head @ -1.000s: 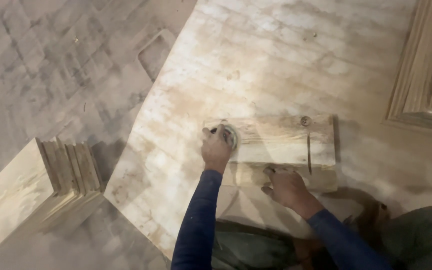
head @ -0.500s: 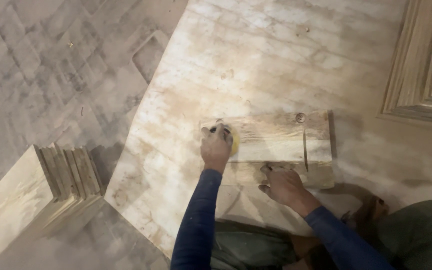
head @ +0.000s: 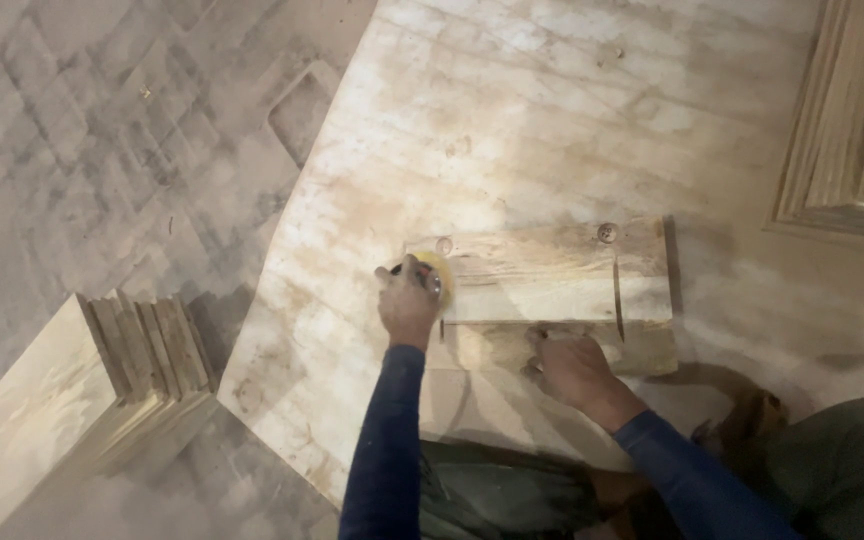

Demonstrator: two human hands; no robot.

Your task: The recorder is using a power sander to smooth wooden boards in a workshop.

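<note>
Wooden board [head: 552, 290], grooved, flat on large dusty plywood sheet [head: 552, 120]. Left hand [head: 408, 300] clamped on yellow sanding disc [head: 436, 272] at board's left end. Right hand [head: 570, 365] pressed flat on near edge, fingers spread. Stack of boards [head: 82, 390] well apart, left on floor.

View: single head camera, above, looking steeply down.
Distance: arm's length from the wooden board [head: 552, 290].
Shared: nothing, one view only.
</note>
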